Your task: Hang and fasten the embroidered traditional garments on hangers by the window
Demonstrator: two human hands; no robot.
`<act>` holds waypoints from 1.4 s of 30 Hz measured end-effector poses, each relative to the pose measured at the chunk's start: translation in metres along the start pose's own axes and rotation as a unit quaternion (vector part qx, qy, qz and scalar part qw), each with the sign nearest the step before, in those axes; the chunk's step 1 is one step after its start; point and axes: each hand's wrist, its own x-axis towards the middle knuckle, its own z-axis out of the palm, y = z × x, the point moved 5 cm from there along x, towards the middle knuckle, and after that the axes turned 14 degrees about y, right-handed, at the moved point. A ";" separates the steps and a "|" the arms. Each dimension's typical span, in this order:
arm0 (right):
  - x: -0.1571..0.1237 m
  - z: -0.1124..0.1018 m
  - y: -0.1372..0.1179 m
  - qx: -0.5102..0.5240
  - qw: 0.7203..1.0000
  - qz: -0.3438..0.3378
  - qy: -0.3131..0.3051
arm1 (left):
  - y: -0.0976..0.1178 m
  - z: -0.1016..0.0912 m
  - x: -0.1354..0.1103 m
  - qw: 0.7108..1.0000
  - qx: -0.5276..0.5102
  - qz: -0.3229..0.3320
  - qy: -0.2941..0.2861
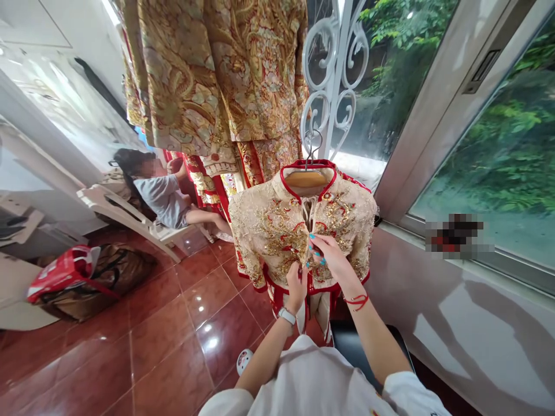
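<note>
A cream jacket (277,225) with gold beading and red trim hangs in front of me on a wooden hanger (307,178). Its collar is parted, and thin ties (309,202) show just below the neck. My right hand (326,252), with blue nails and a red string bracelet, pinches the jacket's front edge at mid-chest. Lower down and to the left, my left hand (297,284) has its fingers closed on the same front edge. A watch sits on that wrist. The fingers cover whatever fastening lies between them.
Gold embroidered garments (217,75) hang above and behind the jacket. A white scrollwork stand (336,75) stands by the window (485,138). At left, a person (158,193) sits on a white chair (125,214). Bags (104,283) lie on the tiled floor; a black seat (359,346) is beside me.
</note>
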 end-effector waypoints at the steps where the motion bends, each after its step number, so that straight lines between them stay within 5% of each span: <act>1: 0.004 0.000 -0.005 -0.012 1.000 0.005 -0.013 | 0.000 0.000 0.001 1.000 0.000 0.002 0.004; 6: 0.014 0.004 -0.025 -0.020 0.997 0.029 -0.064 | 0.005 0.001 0.008 1.000 0.002 0.001 0.007; 11: 0.005 0.008 -0.014 0.031 0.998 0.018 -0.053 | 0.019 -0.018 0.018 0.999 -0.003 0.006 -0.049; 16: 0.004 0.002 0.012 -0.008 1.000 0.006 -0.009 | 0.083 -0.058 0.071 0.982 -0.027 0.165 -0.087; 21: 0.009 0.002 0.020 -0.026 0.999 0.007 -0.028 | 0.145 -0.045 0.146 0.901 0.058 0.378 -0.207; 25: 0.006 -0.002 0.022 -0.046 0.999 0.011 -0.017 | 0.151 -0.029 0.178 0.833 0.093 0.443 -0.318; 28: 0.002 -0.004 0.023 -0.056 0.998 0.008 -0.017 | 0.151 -0.034 0.177 0.812 0.105 0.463 -0.341; 35: 0.004 0.000 0.031 -0.033 0.999 -0.014 0.009 | 0.162 -0.028 0.150 0.892 0.183 0.365 -0.192; 42: 0.005 -0.001 0.032 -0.006 1.000 -0.005 0.028 | 0.158 -0.015 0.133 0.959 0.076 0.216 -0.169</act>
